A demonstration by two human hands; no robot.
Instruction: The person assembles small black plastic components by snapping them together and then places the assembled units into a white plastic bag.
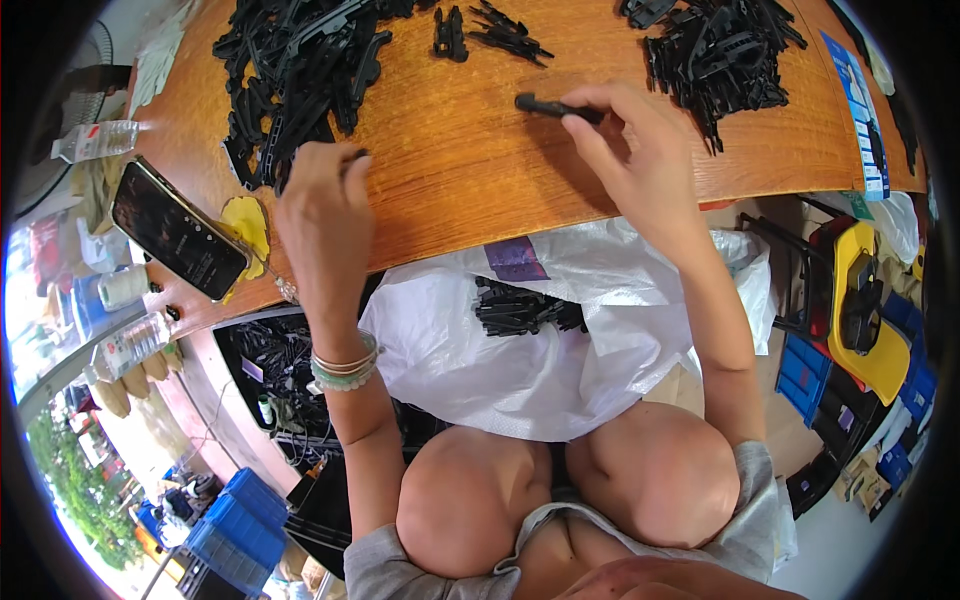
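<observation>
Between the thumb and fingers of my right hand [645, 140] is a slim black plastic part [545, 105], held just over the wooden table [450, 170]. My left hand [325, 195] is curled at the near edge of a large heap of black plastic parts [310, 70]. A small dark end of a black plastic part [358, 154] shows beside its thumb; most of those fingers are hidden beneath the hand. Farther back, between the heaps, lie a few loose black parts [505, 35]. To the right of my right hand is another heap of black parts [725, 65].
A phone [180, 230] leans on a yellow stand at the left table edge, near plastic bottles [100, 140]. Across my lap, a white woven sack [450, 370] holds more black parts [525, 308]. A black crate [265, 360] stands lower left, a yellow chair [870, 350] at right.
</observation>
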